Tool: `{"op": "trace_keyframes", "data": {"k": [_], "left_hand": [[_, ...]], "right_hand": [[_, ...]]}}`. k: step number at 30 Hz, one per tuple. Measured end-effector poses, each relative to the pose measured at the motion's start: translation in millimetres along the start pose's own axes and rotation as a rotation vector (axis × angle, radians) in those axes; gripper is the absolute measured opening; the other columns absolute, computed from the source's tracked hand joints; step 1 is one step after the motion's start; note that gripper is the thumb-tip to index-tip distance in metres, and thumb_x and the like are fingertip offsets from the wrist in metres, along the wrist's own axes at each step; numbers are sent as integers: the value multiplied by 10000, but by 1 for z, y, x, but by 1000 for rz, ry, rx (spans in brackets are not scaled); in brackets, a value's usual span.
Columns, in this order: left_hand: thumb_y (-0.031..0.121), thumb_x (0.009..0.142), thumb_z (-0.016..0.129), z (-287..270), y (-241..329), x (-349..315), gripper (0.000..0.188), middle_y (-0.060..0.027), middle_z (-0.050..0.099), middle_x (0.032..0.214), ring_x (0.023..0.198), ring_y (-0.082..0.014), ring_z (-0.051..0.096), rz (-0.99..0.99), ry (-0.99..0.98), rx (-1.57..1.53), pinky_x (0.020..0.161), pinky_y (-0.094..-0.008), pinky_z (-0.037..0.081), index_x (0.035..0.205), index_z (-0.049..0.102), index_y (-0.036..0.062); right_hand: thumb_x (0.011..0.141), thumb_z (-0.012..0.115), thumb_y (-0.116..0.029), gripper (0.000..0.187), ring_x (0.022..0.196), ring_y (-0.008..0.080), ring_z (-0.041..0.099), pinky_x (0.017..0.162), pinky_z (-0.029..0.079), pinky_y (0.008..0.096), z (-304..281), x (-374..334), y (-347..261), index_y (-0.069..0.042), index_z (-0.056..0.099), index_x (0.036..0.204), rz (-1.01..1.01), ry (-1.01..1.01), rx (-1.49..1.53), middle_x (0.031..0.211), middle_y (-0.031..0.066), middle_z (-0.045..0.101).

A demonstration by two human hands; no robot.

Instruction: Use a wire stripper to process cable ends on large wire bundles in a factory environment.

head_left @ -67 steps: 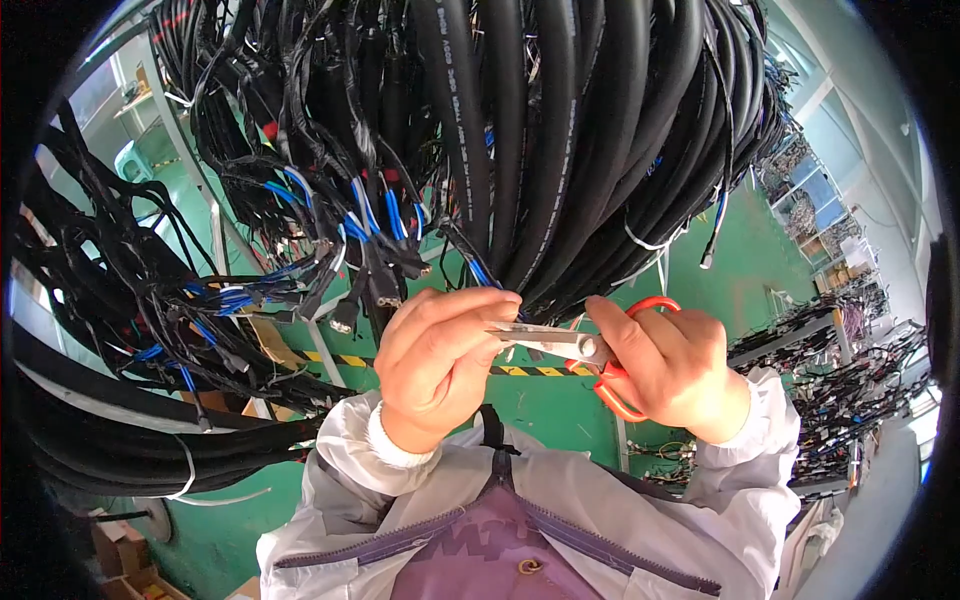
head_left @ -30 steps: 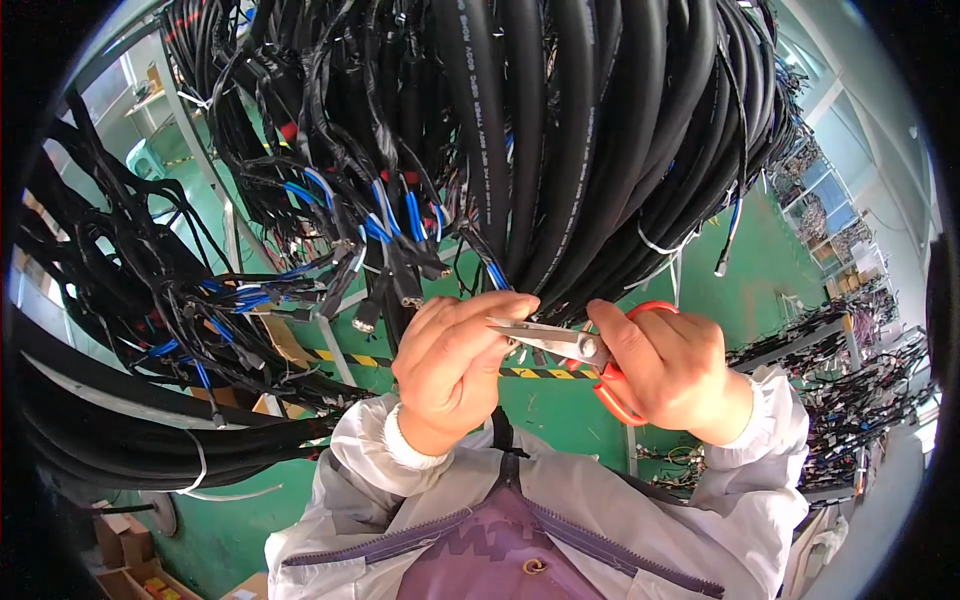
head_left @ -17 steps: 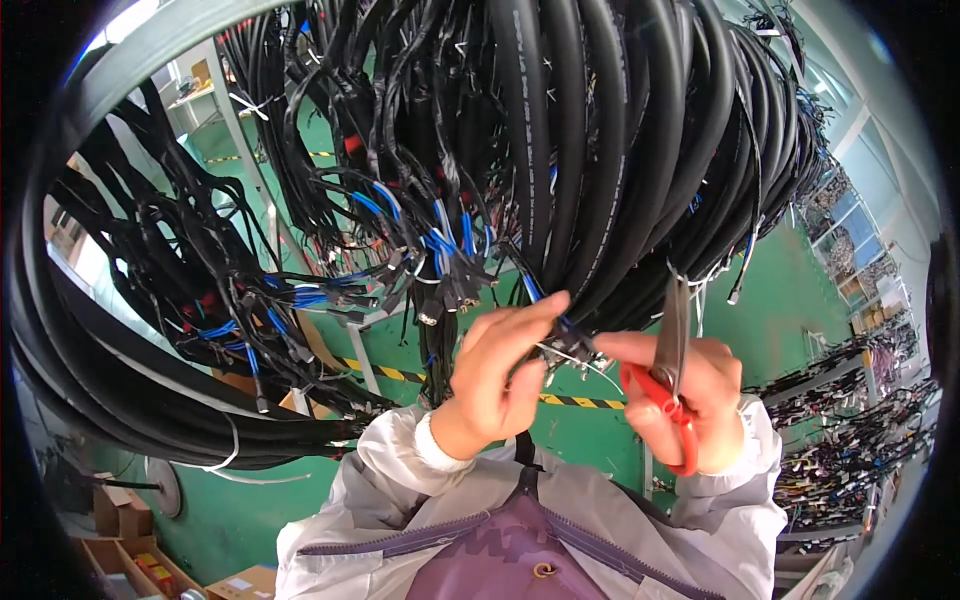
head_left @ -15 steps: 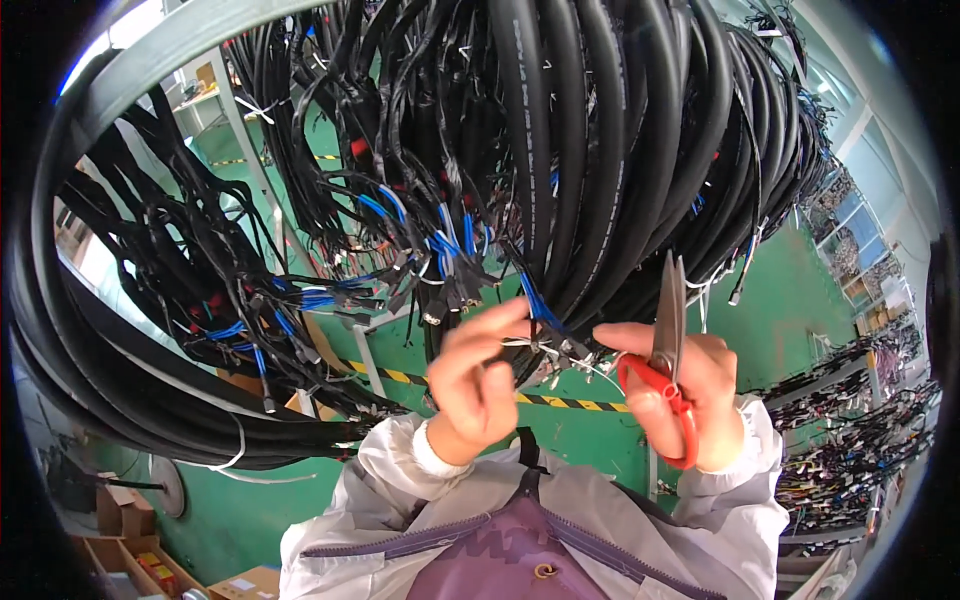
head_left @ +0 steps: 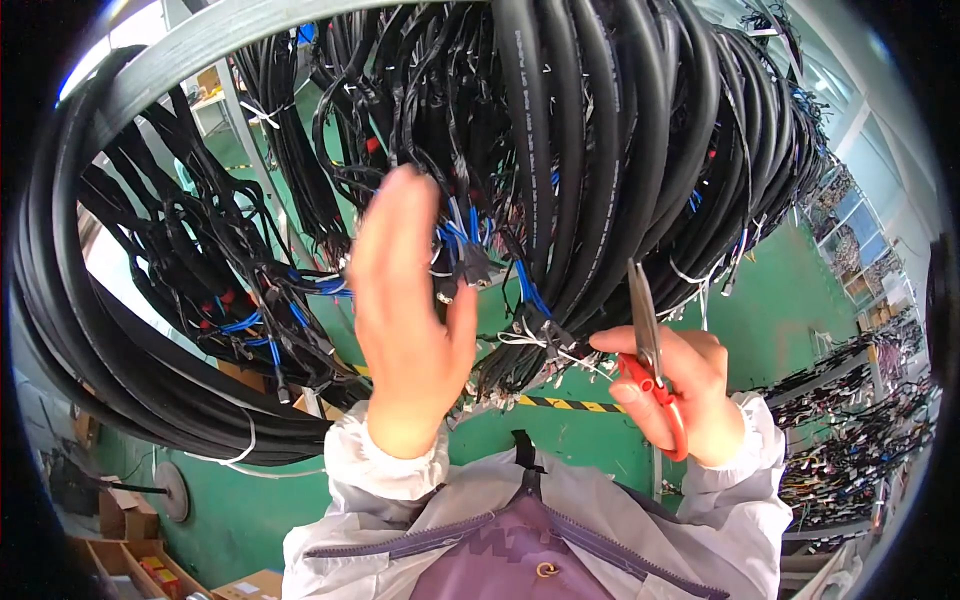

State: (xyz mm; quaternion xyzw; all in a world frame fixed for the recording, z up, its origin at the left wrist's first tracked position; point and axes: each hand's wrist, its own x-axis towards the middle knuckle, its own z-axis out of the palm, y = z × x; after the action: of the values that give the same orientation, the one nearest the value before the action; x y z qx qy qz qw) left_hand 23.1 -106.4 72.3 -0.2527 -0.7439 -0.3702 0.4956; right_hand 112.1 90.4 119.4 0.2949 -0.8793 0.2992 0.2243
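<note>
My left hand [head_left: 402, 310] is raised in front of the hanging cables, fingers stretched out and thumb apart. Its thumb tip is beside dark connectors [head_left: 478, 264] on blue-sleeved leads; whether they touch, I cannot tell. My right hand [head_left: 706, 385] grips red-handled scissors [head_left: 647, 330], whose blades point up and look nearly closed. Its index finger reaches toward a bunch of small connectors with blue wires [head_left: 530, 286]. A white tie [head_left: 512, 335] goes around the cable ends there. Thick black cables [head_left: 575, 150] hang in loops just beyond both hands.
A metal rail [head_left: 220, 45] crosses the upper left and bears the cables. More looped cables [head_left: 150, 400] hang at left. Racks of wire harnesses [head_left: 850, 420] stand at right. Yellow-black tape [head_left: 570, 404] marks the green floor, and cardboard boxes [head_left: 125, 512] sit lower left.
My left hand has moved up and left, away from the tied connectors, and its curled fingers have straightened. The scissors have tilted slightly left in my right hand.
</note>
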Motion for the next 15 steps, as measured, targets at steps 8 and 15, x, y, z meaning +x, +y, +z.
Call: {"op": "trace_keyframes", "data": {"k": [8,15], "left_hand": [[-96,650,646,4,-15,19,248,-96,645,929,776,-201,627,-18,-55,-418,654,-273,514,868,647,23],[-34,693,705,-3,-23,14,180,-117,657,884,811,-190,623,-278,-16,-971,722,-275,488,868,666,-13]], "right_hand": [[747,703,-98,235,426,155,530,398,405,264,5,1,-10,-8,614,946,16,4,-11,534,29,536],[758,692,-72,268,502,169,588,467,457,260,14,11,-18,-9,599,1001,169,-3,-55,608,71,588]]}}
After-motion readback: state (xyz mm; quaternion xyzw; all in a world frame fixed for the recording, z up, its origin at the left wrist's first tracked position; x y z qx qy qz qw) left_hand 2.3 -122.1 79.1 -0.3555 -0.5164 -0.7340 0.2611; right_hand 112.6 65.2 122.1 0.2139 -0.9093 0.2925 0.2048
